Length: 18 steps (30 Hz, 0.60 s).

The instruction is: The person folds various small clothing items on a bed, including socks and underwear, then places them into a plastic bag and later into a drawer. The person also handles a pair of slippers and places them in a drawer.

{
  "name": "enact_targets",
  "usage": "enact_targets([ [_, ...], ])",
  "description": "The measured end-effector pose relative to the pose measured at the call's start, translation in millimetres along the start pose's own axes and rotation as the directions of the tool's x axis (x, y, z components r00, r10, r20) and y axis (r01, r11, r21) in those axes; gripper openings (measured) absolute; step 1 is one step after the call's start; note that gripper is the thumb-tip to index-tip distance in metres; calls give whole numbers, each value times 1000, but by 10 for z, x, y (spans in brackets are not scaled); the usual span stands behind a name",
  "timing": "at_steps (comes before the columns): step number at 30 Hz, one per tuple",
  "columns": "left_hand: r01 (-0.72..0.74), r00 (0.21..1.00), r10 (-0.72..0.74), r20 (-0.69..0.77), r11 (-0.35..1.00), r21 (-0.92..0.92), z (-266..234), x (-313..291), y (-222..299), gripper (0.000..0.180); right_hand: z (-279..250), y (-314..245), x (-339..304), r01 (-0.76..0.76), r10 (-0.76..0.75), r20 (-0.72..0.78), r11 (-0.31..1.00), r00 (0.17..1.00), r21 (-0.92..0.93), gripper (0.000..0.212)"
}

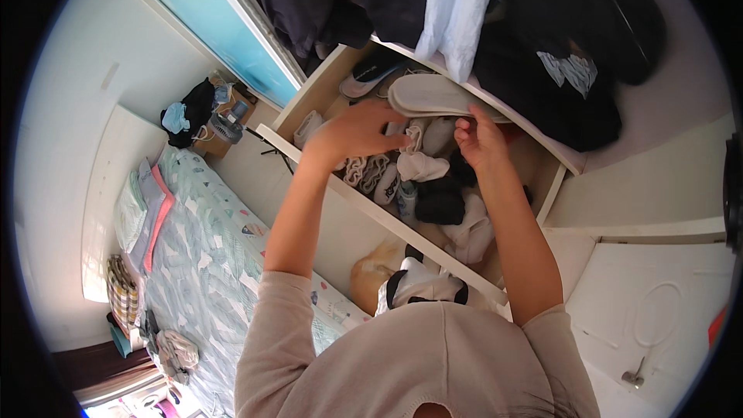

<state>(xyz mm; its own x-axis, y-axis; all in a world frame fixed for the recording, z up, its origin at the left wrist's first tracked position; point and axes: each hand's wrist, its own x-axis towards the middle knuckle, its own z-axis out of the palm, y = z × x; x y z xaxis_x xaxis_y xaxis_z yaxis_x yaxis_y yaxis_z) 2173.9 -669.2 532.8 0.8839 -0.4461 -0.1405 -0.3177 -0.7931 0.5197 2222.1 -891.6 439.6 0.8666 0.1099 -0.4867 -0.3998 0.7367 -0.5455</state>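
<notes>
An open drawer (298,112) lies in front of me, with several rolled or folded socks (422,166) in white, grey and black. My right hand (481,138) pinches the right part of some pale insoles (429,95), which look stacked, near the drawer's back side. Just to their left, my left hand (360,135) hovers over the socks, thumb and fingers apart, with nothing visible in it. Its fingertips come close to the insoles' left end. A dark-topped insole (370,77) rests in the drawer's far left corner.
Dark clothes and a light blue garment (457,11) hang over the drawer's back edge. More black clothing (549,93) is piled at right. A bed (201,248) stands at left. Below the drawer front, a tan furry animal (371,275) is partly hidden. A white door (658,317) is at lower right.
</notes>
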Motion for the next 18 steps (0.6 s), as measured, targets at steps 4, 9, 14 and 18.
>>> enact_targets([
  [4,210,924,-276,-266,945,-251,-110,-207,-350,50,417,94,188,-20,43,137,987,990,-162,10],
  [9,295,899,-332,-286,941,-166,-8,-137,-654,90,859,362,411,35,-1,87,921,996,-388,14],
  [14,308,875,-304,-378,950,-51,59,171,-851,89,1057,490,815,85,-60,86,940,995,-331,14],
  [18,397,801,-300,-518,914,86,177,480,-1170,76,1028,617,1059,41,-7,225,988,974,-146,15],
])
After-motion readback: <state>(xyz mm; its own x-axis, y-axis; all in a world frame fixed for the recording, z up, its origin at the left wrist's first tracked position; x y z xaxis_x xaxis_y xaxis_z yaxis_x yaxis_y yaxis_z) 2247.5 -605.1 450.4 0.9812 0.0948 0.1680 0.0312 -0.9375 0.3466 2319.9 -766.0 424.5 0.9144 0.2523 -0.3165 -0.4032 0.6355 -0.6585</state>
